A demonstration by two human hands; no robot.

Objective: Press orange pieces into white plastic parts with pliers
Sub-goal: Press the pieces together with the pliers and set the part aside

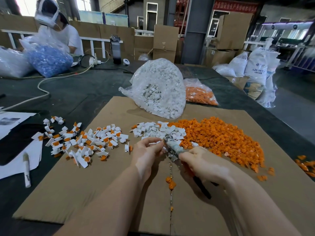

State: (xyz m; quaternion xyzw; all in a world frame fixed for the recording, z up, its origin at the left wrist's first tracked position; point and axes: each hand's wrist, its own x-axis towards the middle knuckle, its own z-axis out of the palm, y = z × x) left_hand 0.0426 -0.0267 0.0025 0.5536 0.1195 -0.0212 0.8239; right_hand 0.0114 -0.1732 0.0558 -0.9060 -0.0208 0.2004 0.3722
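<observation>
Gripping the pliers [177, 151] in my right hand [202, 165] — my left hand [146, 150] pinches a white plastic part [157, 142] at their tip.

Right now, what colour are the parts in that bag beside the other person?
Blue parts, seen in the head view.

A broad heap of loose orange pieces [221, 135] spreads across the right side of the cardboard sheet [102, 193], with a few strays near its right edge. Touching the heap's left flank lies a smaller pile of bare white plastic parts [156, 130] at the sheet's middle. Toward the left edge, spilling partly off the cardboard, lie scattered assembled parts [88, 142], white with orange showing in them. The pliers [177, 151], taped near the head and dark-handled, point toward the white pile, tips blurred.
</observation>
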